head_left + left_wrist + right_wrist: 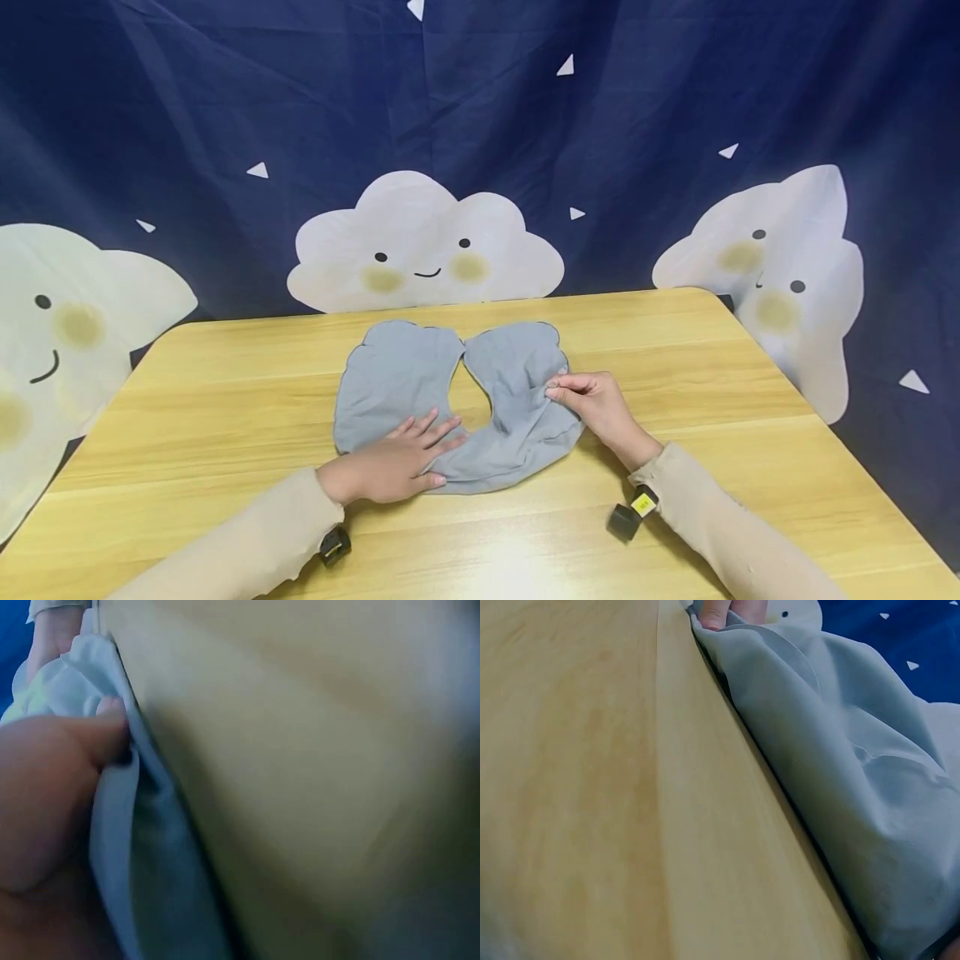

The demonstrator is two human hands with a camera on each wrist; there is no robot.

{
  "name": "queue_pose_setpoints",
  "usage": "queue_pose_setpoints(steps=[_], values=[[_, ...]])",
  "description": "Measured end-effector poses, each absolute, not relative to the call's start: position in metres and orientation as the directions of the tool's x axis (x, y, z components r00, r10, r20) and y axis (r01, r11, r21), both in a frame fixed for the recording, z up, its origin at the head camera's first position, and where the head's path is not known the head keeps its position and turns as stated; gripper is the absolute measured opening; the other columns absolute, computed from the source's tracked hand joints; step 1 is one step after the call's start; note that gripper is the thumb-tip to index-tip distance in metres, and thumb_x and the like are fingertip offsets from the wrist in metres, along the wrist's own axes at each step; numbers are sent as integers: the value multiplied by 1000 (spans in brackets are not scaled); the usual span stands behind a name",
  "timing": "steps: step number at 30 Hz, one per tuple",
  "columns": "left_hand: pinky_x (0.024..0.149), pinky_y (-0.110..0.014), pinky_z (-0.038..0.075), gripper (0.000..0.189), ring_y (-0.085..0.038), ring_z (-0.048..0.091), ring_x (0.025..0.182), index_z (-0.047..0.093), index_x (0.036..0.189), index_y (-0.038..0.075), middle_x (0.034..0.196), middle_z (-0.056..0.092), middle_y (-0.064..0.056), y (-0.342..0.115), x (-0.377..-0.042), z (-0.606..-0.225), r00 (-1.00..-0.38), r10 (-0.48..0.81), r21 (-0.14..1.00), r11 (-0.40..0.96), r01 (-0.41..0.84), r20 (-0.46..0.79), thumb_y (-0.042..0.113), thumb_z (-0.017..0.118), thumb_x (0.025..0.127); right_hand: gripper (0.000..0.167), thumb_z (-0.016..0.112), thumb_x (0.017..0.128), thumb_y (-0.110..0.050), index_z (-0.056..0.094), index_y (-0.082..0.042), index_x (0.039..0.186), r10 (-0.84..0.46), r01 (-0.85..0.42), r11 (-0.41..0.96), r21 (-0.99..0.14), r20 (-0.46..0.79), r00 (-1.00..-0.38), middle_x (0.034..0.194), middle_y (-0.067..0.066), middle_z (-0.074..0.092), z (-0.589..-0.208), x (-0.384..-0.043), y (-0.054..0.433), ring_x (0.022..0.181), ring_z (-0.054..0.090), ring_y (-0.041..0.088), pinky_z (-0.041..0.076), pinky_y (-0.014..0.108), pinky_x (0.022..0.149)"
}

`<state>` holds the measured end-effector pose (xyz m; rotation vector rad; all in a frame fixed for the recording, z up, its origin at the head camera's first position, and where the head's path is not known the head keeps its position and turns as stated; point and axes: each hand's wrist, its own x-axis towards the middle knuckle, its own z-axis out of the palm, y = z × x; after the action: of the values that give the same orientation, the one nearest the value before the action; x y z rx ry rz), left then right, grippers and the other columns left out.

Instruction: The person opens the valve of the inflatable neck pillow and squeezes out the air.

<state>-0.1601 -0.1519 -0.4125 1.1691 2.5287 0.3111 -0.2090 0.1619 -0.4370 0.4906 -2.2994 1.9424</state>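
Gray cloth (390, 375) lies beneath left fingers (441, 431), pinched between right fingers (576, 382).

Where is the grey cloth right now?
In the head view, the grey cloth lies on the wooden table, the left hand resting on its near left part, the right hand pinching its right side.
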Motion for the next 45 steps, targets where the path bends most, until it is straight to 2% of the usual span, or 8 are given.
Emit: queue_pose_setpoints(steps=[5,10,14,18,26,29,36,45], values=[[111,-59,14,62,-41,9,142,30,149,15,157,17,-11,-153,-164,-407,-597,769,435,629,644,-229,43,48,96,14,71,80,3,69,14,88,-184,-302,140,-943,275,-944,82,-5,72,-438,-210,162,85,66,3,51,18,81],[112,-56,12,76,-41,10,141,26,149,6,155,20,-14,-149,-169,-402,-610,764,575,601,555,-209,47,56,91,14,71,80,3,70,14,88,-190,-302,137,-944,274,-943,83,-1,73,-438,-209,162,85,66,2,50,17,83],[114,-47,14,89,-33,13,143,16,151,5,156,15,-13,-136,-168,-399,-644,750,592,591,548,-153,53,56,88,12,71,79,4,71,12,87,-178,-312,142,-939,286,-942,83,6,73,-437,-208,162,85,65,2,50,17,82],[114,-46,14,94,-31,12,143,9,152,7,157,10,-13,-116,-161,-397,-650,754,613,557,560,-91,53,58,87,11,71,79,4,71,12,87,-175,-302,156,-941,274,-946,84,4,73,-436,-209,162,84,66,3,51,17,80],[113,-49,17,93,-31,9,144,9,152,9,158,8,-11,-83,-155,-404,-719,692,587,609,534,-65,51,60,87,14,70,80,4,69,15,89,-213,-307,161,-938,271,-939,86,16,71,-435,-210,163,83,66,8,52,18,77],[112,-49,18,97,-28,8,144,8,152,8,158,4,-10,-76,-157,-407,-740,668,603,624,496,-83,49,64,85,13,69,81,3,70,13,90,-220,-301,165,-939,263,-940,85,11,72,-436,-210,164,83,66,6,52,18,77],[114,-45,14,103,-26,4,144,4,151,4,157,-1,-10,-68,-160,-413,-714,688,580,638,507,-131,44,69,82,14,70,81,1,70,12,90,-215,-296,166,-941,258,-942,81,-7,72,-436,-209,164,80,66,3,53,19,75],[114,-43,14,79,-26,6,144,14,150,2,157,3,-12,-60,-160,-419,-713,678,531,676,511,-177,30,60,92,13,71,80,2,71,11,89,-242,-330,170,-929,285,-927,83,3,73,-437,-208,163,81,65,2,52,18,76]])
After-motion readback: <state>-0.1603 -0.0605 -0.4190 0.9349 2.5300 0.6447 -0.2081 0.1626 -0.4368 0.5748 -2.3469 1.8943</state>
